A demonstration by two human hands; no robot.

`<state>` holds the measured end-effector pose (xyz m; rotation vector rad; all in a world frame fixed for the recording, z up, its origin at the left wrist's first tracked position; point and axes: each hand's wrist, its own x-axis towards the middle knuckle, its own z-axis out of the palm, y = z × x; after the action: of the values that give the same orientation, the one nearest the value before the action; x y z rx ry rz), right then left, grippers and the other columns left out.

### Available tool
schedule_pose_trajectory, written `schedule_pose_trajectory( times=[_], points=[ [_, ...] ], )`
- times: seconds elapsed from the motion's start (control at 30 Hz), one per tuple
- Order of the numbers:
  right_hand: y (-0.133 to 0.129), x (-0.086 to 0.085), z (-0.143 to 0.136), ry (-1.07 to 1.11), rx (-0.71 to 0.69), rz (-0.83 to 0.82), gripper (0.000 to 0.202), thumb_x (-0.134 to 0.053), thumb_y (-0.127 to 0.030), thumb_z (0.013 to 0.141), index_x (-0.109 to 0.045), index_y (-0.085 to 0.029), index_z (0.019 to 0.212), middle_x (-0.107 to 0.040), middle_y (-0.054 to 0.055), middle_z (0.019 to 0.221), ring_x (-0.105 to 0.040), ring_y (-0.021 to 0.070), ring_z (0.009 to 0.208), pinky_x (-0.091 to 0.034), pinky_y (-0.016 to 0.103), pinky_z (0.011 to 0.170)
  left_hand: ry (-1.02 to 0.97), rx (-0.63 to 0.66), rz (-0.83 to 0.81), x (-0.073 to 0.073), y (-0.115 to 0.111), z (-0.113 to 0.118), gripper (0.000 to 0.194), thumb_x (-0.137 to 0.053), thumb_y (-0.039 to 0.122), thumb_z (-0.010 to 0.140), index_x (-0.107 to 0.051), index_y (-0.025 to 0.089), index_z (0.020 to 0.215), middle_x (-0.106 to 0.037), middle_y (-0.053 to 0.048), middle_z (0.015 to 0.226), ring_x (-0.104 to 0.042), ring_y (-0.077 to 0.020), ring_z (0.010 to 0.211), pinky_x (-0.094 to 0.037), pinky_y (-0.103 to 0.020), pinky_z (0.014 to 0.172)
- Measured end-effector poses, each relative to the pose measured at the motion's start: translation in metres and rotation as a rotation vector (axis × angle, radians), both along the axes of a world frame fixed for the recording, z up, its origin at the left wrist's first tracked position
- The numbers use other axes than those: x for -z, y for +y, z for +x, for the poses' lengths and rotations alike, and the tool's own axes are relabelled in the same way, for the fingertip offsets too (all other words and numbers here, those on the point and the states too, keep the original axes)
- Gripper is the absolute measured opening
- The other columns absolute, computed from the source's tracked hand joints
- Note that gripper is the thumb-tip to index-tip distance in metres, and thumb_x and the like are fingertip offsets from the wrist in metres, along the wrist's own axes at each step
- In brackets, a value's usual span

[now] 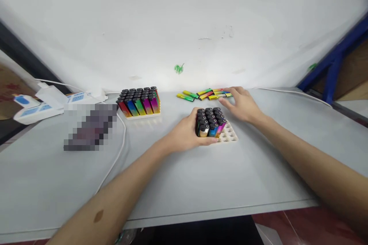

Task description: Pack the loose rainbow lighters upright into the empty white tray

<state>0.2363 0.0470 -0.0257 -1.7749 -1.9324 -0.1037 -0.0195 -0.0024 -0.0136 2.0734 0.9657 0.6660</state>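
Note:
A white tray [230, 134] full of square holes holds several upright lighters [211, 122] with black tops and shiny rainbow bodies. The right columns of its holes stand bare. My left hand [189, 132] is closed around the left side of these lighters, its thumb along the near edge of the tray. Behind the tray, my right hand [240, 103] hovers at the right end of a loose heap of lighters [205, 95] lying flat. Its thumb and fingers are apart, and part of the heap is hidden behind them.
A second white tray [149, 115] packed with upright lighters [139, 101] stands at the back left. Left of it lie a blurred-out dark object [92, 128], a white cable [124, 138] and power strips [43, 111]. A white wall [143, 26] rises behind the grey table [172, 183].

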Motion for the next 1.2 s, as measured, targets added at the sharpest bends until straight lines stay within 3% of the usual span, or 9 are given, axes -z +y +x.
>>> schedule_pose_trajectory(
  times=[0.17,0.33,0.5,0.7,0.83,0.9,1.03,1.2],
  points=[
    [0.036,-0.001,-0.011,-0.151,-0.031,-0.124,0.065,-0.03,-0.063,0.097,-0.047,-0.028,0.149,-0.041,0.015,0.156,-0.037,0.0409,0.141,-0.028,0.07,0.111,-0.013,0.023,0.0,0.002,0.002,-0.001,0.066,-0.082,0.051,0.067,-0.046,0.023,0.115,-0.064,-0.007,0.119,-0.061,-0.0289,0.109,-0.049,-0.041,0.09],
    [0.051,0.006,-0.026,-0.248,-0.015,-0.235,0.071,-0.023,-0.07,0.094,-0.037,-0.034,0.154,-0.028,0.008,0.164,-0.024,0.0467,0.147,-0.016,0.081,0.107,-0.009,0.026,-0.013,0.002,0.002,-0.001,0.065,-0.082,0.05,0.067,-0.045,0.024,0.113,-0.065,-0.005,0.116,-0.062,-0.0284,0.106,-0.05,-0.04,0.087],
    [0.045,0.01,-0.027,-0.282,-0.009,-0.284,0.074,-0.02,-0.072,0.094,-0.036,-0.033,0.155,-0.026,0.007,0.165,-0.023,0.0457,0.148,-0.017,0.082,0.106,-0.014,0.028,-0.025,0.002,0.002,-0.001,0.066,-0.082,0.049,0.067,-0.044,0.024,0.115,-0.065,-0.006,0.118,-0.062,-0.0288,0.108,-0.049,-0.04,0.089],
    [0.016,0.009,-0.026,-0.282,0.003,-0.303,0.068,-0.023,-0.064,0.097,-0.034,-0.031,0.156,-0.025,0.008,0.166,-0.023,0.0494,0.147,-0.019,0.082,0.105,-0.006,0.019,-0.022,0.001,0.002,-0.001,0.066,-0.082,0.047,0.068,-0.045,0.024,0.117,-0.065,-0.007,0.12,-0.063,-0.0285,0.108,-0.05,-0.04,0.088],
    [0.0,0.012,-0.014,-0.23,-0.03,-0.259,0.072,-0.03,-0.06,0.097,-0.022,-0.025,0.16,-0.019,0.01,0.167,-0.018,0.0482,0.149,-0.02,0.075,0.111,-0.014,0.022,-0.022,0.001,0.001,-0.001,0.07,-0.081,0.047,0.068,-0.044,0.024,0.122,-0.065,-0.006,0.122,-0.063,-0.0281,0.11,-0.051,-0.04,0.089],
    [-0.005,0.012,-0.001,-0.172,-0.035,-0.191,0.074,-0.034,-0.057,0.097,-0.022,-0.02,0.16,-0.024,0.013,0.165,-0.02,0.044,0.15,-0.023,0.067,0.116,-0.01,0.012,-0.02,0.0,0.001,-0.001,0.069,-0.081,0.048,0.068,-0.045,0.024,0.121,-0.065,-0.007,0.122,-0.062,-0.0286,0.11,-0.051,-0.041,0.09],
    [-0.007,0.012,0.035,-0.119,0.06,-0.145,0.066,-0.045,-0.04,0.092,-0.041,-0.009,0.15,-0.052,0.02,0.146,-0.041,0.0369,0.141,-0.033,0.052,0.116,-0.006,0.016,-0.023,-0.001,0.0,-0.001,0.068,-0.081,0.05,0.069,-0.046,0.023,0.121,-0.065,-0.008,0.122,-0.062,-0.0288,0.111,-0.05,-0.043,0.093],
    [-0.001,0.014,0.066,-0.103,0.167,-0.241,0.056,-0.047,-0.037,0.089,-0.056,-0.014,0.139,-0.053,0.018,0.141,-0.055,0.036,0.125,-0.044,0.048,0.106,0.001,0.008,-0.019,0.0,0.0,-0.001,0.071,-0.08,0.051,0.07,-0.046,0.024,0.125,-0.063,-0.008,0.126,-0.06,-0.0284,0.114,-0.049,-0.043,0.096]
  ],
)
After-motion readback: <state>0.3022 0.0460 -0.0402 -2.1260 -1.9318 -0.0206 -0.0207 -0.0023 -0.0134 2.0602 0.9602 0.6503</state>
